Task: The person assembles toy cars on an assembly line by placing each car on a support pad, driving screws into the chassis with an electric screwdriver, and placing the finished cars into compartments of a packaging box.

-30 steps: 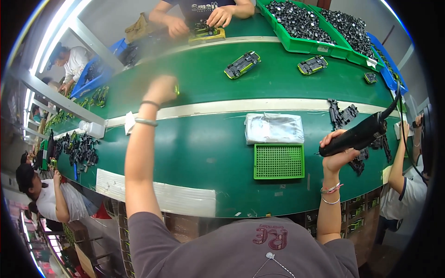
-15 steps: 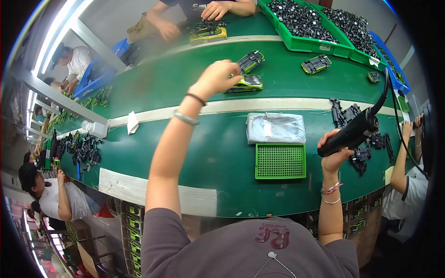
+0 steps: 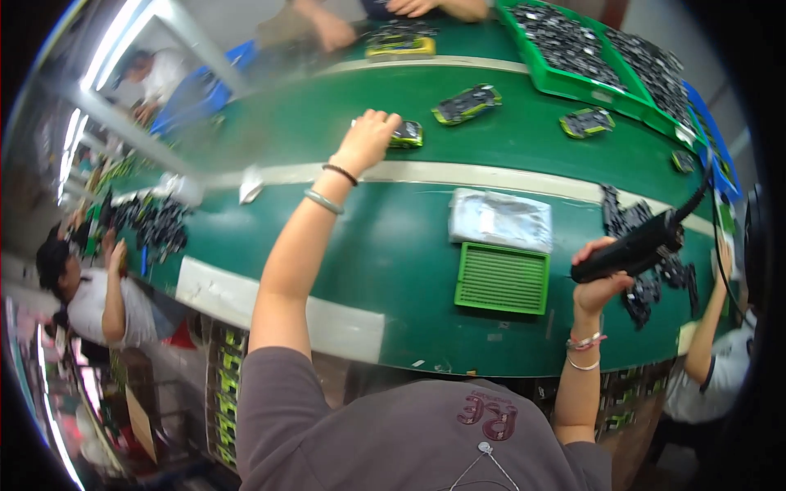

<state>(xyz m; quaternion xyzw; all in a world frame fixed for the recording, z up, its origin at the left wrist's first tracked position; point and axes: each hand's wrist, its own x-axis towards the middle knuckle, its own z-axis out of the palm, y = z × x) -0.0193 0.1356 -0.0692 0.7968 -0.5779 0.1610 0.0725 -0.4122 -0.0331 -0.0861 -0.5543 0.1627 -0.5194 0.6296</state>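
My left hand (image 3: 372,141) reaches far over the green work surface, its fingers closed around the rear of a green and black toy car (image 3: 408,134). The car stands wheels down, and my hand hides part of it. Just to the right of it, an upturned toy car (image 3: 467,105) shows its black underside. My right hand (image 3: 602,282) grips a black electric screwdriver (image 3: 629,254), held tilted above the table with its cord running up and right. Black plastic chassis parts (image 3: 643,299) lie under and beyond the screwdriver.
A green perforated tray (image 3: 502,278) and a clear plastic-wrapped packet (image 3: 501,219) sit mid-table. Another upturned car (image 3: 587,123) lies near green bins (image 3: 565,49) of black parts. Dark parts (image 3: 155,225) are heaped at left. A co-worker's hand (image 3: 334,33) is opposite.
My left hand has moved left with the toy car, which now stands apart from the upturned one. My right hand keeps hold of the screwdriver. The whole view has shifted slightly.
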